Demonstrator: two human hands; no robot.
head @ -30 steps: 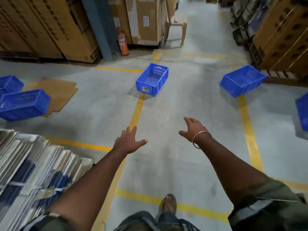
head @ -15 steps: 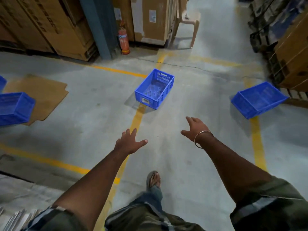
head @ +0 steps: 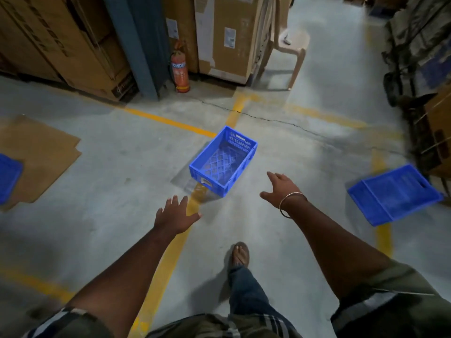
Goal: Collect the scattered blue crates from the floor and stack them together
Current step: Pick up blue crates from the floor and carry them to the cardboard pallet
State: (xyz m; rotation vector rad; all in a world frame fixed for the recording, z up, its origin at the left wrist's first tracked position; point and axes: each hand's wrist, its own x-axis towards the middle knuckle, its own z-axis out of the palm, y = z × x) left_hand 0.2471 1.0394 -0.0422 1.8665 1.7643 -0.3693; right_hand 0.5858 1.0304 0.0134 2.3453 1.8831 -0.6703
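An empty blue crate [head: 223,161] sits upright on the concrete floor, straight ahead on a yellow line. My left hand [head: 174,214] reaches out with spread fingers, short of the crate's near corner and holding nothing. My right hand [head: 280,189] is open too, stretched out just right of the crate, apart from it. A second blue crate [head: 394,193] lies tipped on the floor at the right. The edge of a third blue crate [head: 8,178] shows at the far left.
Flat cardboard [head: 39,157] lies on the floor at left. Tall cardboard boxes [head: 61,42], a blue column [head: 139,42] and a red fire extinguisher [head: 180,69] stand behind. A plastic chair [head: 288,42] is beyond the crate. Stacked goods and a carton [head: 436,128] line the right.
I have stepped forward; the centre crate is now closer and larger. Both hands stay open and have come nearer to it. The left crates have slid mostly out of view.
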